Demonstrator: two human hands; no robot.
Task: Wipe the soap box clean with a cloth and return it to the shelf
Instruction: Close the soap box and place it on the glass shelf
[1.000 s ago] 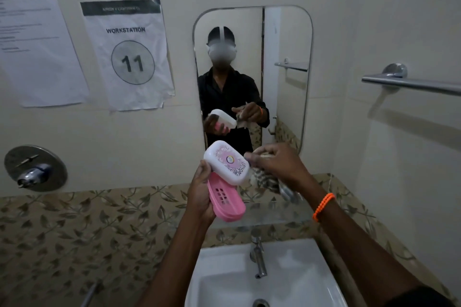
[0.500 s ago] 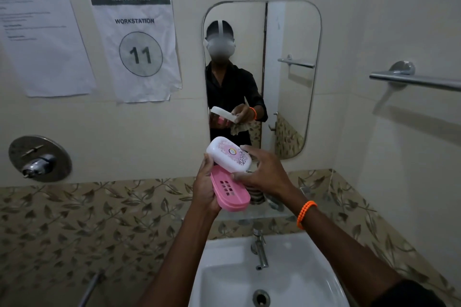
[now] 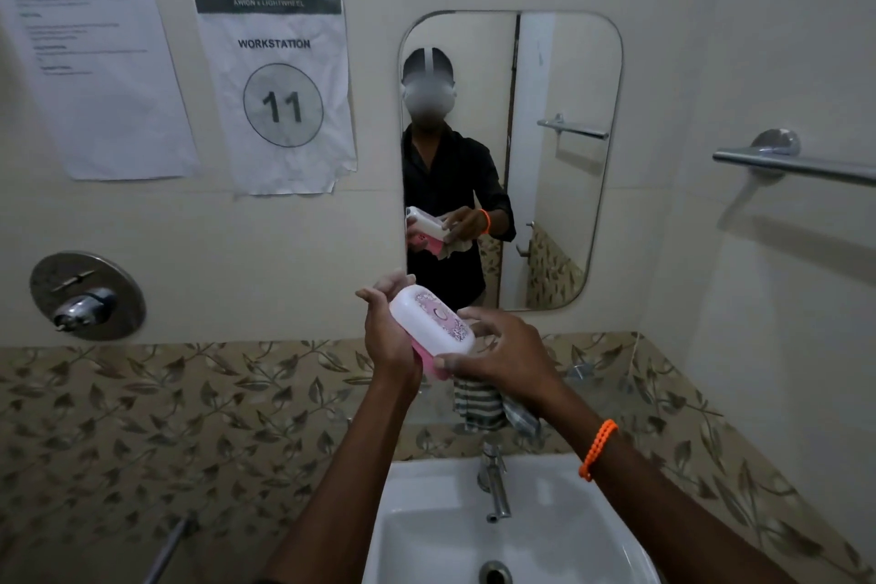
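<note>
Lid's now closed down on the soap box (image 3: pixel 433 331), held above the sink (image 3: pixel 426 536): left hand (image 3: pixel 391 337) grips it, right hand (image 3: pixel 509 358) pinches box plus cloth (image 3: pixel 479 403). Shelving probably comes next.

Soap box (image 3: pixel 433 328) held between both hands, above the sink (image 3: pixel 426 531) and in front of the mirror (image 3: pixel 564 157). Left hand (image 3: pixel 386 334) on its left side, right hand (image 3: pixel 505 353) on its right. Cloth (image 3: pixel 479 403) hangs below the right hand. Tap (image 3: pixel 493 481) at the sink's back rim. Two notices (image 3: pixel 277 85) on the wall left of the mirror; rail (image 3: pixel 796 164) to its right.
</note>
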